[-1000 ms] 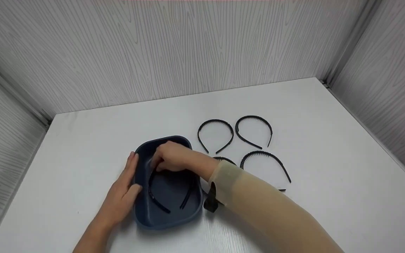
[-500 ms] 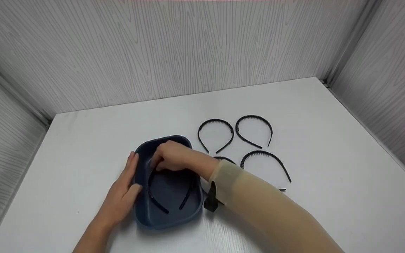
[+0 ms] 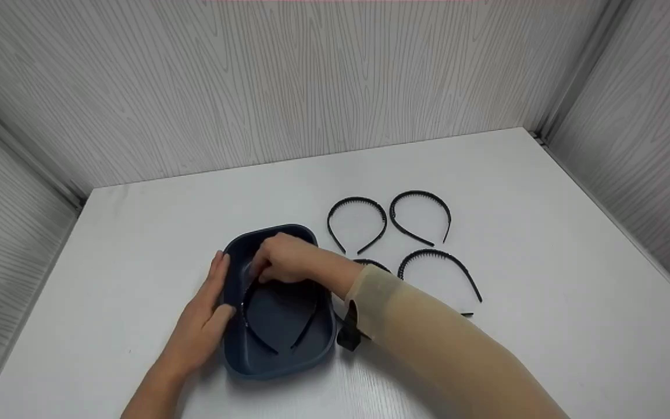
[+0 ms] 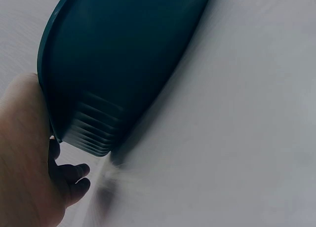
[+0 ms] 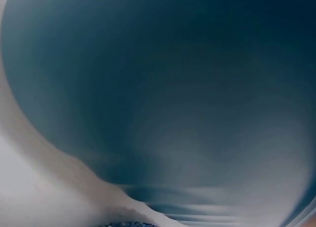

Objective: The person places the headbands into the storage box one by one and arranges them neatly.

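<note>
A black headband (image 3: 245,308) lies inside the dark blue plastic bin (image 3: 277,373), its two ends toward the near side. My right hand (image 3: 287,259) reaches over the bin's right wall and pinches the band's far part, which the fingers partly cover. On the bin's left side rests my left hand (image 3: 198,326), fingers fairly straight along the outer wall and thumb at the rim. In the left wrist view that hand (image 4: 29,153) shows beside the ribbed bin (image 4: 123,39). Blurred bin surface (image 5: 148,89) fills most of the right wrist view; the right fingers are hidden there.
Several more toothed black headbands lie on the white table (image 3: 108,279) right of the bin, including a back-left one (image 3: 357,199), a back-right one (image 3: 421,193) and a front-right one (image 3: 432,252). My right sleeve (image 3: 428,326) covers part of that group.
The headband in the bin has shifted slightly left, its near ends included. Both hands and the bin look unmoved, as do the headbands on the table.
</note>
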Demonstrator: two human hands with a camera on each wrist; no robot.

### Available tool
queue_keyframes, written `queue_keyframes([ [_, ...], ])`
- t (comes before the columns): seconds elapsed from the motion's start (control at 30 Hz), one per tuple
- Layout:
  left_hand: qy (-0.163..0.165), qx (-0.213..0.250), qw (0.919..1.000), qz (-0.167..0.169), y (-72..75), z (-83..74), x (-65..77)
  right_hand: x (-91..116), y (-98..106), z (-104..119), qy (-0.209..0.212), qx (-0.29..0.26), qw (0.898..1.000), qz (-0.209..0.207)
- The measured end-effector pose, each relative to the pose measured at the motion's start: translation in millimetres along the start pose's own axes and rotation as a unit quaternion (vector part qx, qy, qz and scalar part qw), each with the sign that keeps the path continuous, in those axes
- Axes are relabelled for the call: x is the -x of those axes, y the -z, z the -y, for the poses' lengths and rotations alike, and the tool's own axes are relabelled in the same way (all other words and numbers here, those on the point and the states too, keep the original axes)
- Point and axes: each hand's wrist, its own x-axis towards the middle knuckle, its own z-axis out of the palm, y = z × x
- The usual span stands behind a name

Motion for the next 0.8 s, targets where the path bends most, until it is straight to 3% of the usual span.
queue_keyframes([
  [0.8,-0.019,0.011,0.9998,-0.003,0.7,1.6,-0.2,-0.7,2.3,0.0,-0.003,-0.002,1.000,0.020],
])
